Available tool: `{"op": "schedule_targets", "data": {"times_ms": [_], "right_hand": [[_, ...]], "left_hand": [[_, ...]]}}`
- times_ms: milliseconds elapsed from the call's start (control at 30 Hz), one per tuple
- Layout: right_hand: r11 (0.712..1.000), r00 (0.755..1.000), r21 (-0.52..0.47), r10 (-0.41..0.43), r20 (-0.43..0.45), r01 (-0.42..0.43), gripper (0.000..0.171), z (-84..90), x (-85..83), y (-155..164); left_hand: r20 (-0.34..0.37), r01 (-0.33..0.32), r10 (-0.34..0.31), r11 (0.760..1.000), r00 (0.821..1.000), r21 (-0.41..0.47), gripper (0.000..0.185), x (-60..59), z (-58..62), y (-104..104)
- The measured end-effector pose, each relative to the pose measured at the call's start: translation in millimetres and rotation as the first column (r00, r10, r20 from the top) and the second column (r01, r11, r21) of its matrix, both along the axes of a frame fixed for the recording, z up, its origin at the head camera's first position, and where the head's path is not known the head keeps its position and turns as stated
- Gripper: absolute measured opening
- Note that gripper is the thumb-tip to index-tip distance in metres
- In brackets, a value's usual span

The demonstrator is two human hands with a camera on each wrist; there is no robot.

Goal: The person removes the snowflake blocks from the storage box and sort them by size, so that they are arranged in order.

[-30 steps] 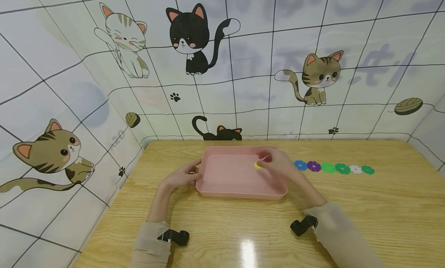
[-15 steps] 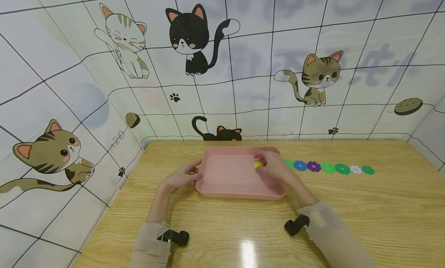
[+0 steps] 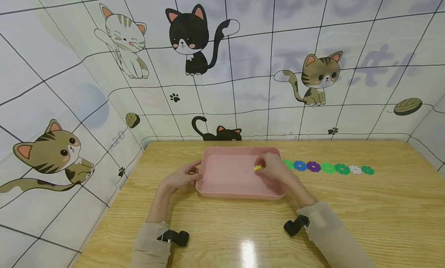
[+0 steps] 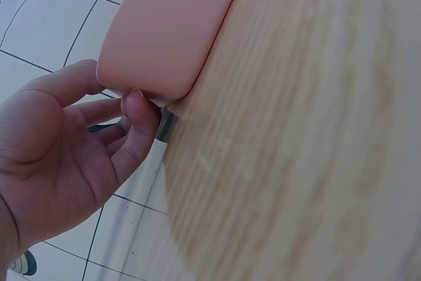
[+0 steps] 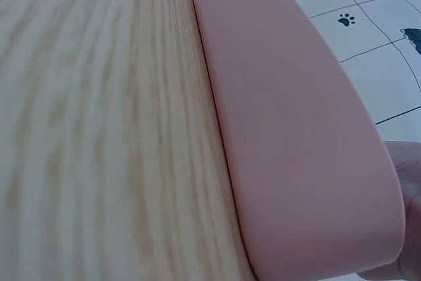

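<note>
A shallow pink tray [image 3: 222, 179] stands on the wooden table. My left hand [image 3: 180, 178] holds the tray's left end, with curled fingers against its wall and rim; the left wrist view shows these fingers at the tray corner [image 4: 148, 44]. Over the tray's right part, my right hand [image 3: 276, 168] pinches a yellow flower-shaped disc [image 3: 258, 168], tilted between thumb and fingers. Most of that disc is hidden by the hand. From the right wrist, the tray's outer wall [image 5: 296, 129] covers nearly all of the hand.
Right of the tray, flower-shaped discs lie in a row: green [image 3: 288, 164], blue [image 3: 300, 165], purple [image 3: 313, 166], bright green [image 3: 328, 168], another green [image 3: 342, 169], white [image 3: 355, 169] and a last green [image 3: 367, 170]. A cat-printed wall [image 3: 250, 117] closes off the table's back.
My right hand has shifted slightly, uncovering the green disc beside the blue one. The yellow disc has tilted in its fingers. A red piece seen there earlier is now hidden. My left hand stays put.
</note>
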State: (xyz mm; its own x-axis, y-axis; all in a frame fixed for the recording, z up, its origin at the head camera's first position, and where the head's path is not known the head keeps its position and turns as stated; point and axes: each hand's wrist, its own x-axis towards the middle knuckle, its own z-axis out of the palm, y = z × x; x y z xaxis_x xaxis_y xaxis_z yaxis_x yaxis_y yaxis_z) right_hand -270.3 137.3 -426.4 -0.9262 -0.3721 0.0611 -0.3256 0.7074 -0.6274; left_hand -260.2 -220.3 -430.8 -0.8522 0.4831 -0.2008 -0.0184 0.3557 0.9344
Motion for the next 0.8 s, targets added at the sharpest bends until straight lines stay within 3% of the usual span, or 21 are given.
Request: {"op": "schedule_targets", "data": {"times_ms": [200,600,800], "right_hand": [[0.999,1.0,-0.034,0.006,-0.003,-0.006,0.015,-0.6,-1.2,1.4],[0.963,1.0,-0.269,0.012,0.027,-0.004,0.011,-3.1,-2.2,9.4],[0.961,1.0,-0.276,-0.023,0.008,0.024,0.016,0.9,5.0,15.4]], "left_hand": [[-0.004,0.006,-0.006,1.0,1.0,-0.007,0.069,-0.3,1.7,0.8],[-0.002,0.006,-0.006,1.0,1.0,0.0,0.07,-0.3,0.5,0.4],[-0.003,0.005,-0.005,1.0,1.0,-0.002,0.07,0.8,1.3,-0.1]]}}
